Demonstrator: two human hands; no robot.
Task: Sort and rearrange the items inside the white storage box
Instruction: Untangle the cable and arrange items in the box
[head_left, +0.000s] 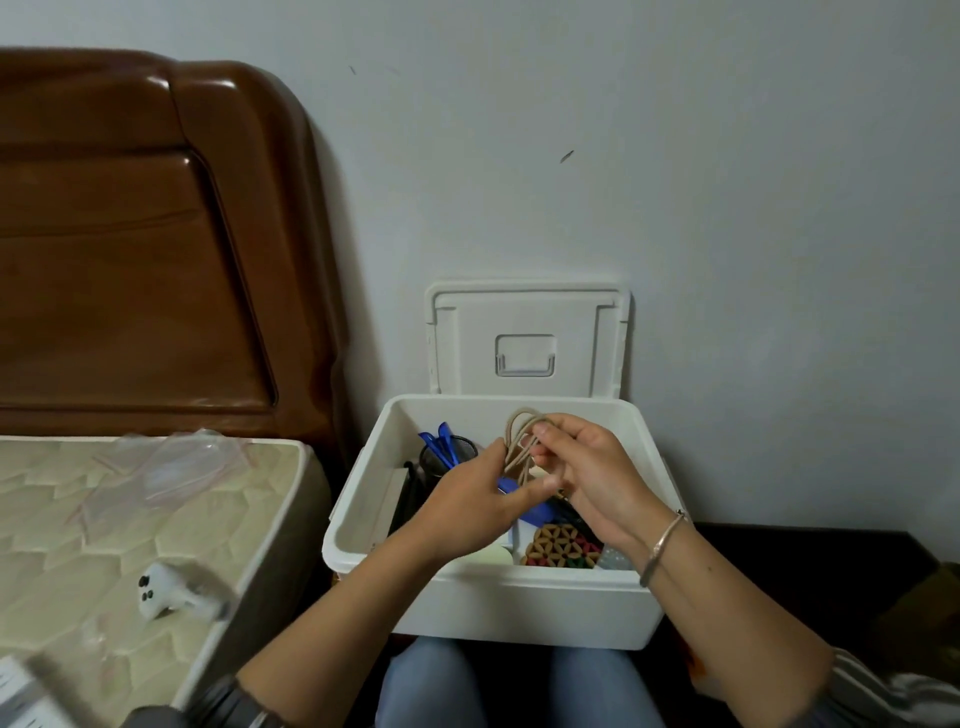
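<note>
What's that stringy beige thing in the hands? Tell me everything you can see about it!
It is a small bunch of beige loops: several thin, smooth cords, perhaps elastic, gathered together. Their rounded tops point upward, and their lower ends are hidden behind fingers. The right hand pinches them near the top, and the left hand holds them lower down. They are held above the open white storage box.

No text, label, brand or number is showing clearly enough to be read, and the white object (23, 693) lying at the near left edge is bearing only faint lines that are blurring into nothing legible.
</note>
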